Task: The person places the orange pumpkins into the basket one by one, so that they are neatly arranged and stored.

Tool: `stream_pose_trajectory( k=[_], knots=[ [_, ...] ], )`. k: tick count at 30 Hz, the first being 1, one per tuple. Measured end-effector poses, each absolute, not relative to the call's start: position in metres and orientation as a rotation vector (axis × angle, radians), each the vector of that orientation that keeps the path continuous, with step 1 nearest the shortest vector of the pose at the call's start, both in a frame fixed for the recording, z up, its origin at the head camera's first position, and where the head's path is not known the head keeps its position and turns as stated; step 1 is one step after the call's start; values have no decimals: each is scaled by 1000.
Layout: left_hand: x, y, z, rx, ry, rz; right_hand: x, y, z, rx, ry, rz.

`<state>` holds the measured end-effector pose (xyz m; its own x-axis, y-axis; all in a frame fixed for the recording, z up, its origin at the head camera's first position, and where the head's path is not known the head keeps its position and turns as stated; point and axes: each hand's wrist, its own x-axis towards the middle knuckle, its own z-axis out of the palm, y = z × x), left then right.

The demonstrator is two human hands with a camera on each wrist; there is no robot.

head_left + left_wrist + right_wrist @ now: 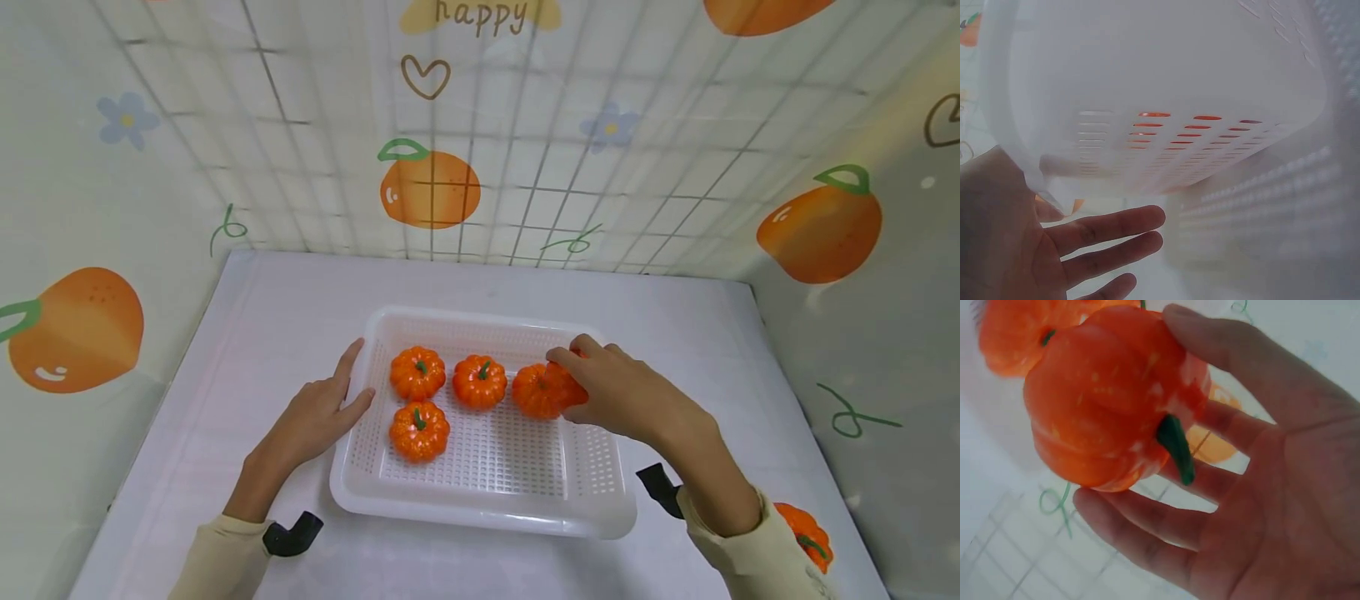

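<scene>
My right hand (622, 392) grips an orange toy pumpkin (1104, 400) over the right part of a white perforated basket (480, 521). Thumb and fingertips press its sides, and its green stem points towards the palm. In the head view the hand partly hides it, and its orange merges with another orange shape (528, 392) to its left. Several similar pumpkins (480, 382) sit in the basket's left and middle. At the left rim rests my left hand (318, 412), its thumb over the edge. Straight fingers (1116, 225) extend beside the outer wall.
One more orange pumpkin (806, 533) lies on the white table (292, 292) at the near right, partly behind the right sleeve (757, 550). Cloth walls printed with oranges enclose the table at the back and both sides, with a wire grid (517, 192) at the back.
</scene>
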<state>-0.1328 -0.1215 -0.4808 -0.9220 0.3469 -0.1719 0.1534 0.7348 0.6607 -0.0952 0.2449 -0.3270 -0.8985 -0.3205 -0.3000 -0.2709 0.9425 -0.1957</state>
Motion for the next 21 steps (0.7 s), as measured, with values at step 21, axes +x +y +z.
stream_pose_trajectory(
  k=[21],
  knots=[
    [-133,-122,-480,403,2663,981,-106,187,-372,-802,2611,-135]
  ],
)
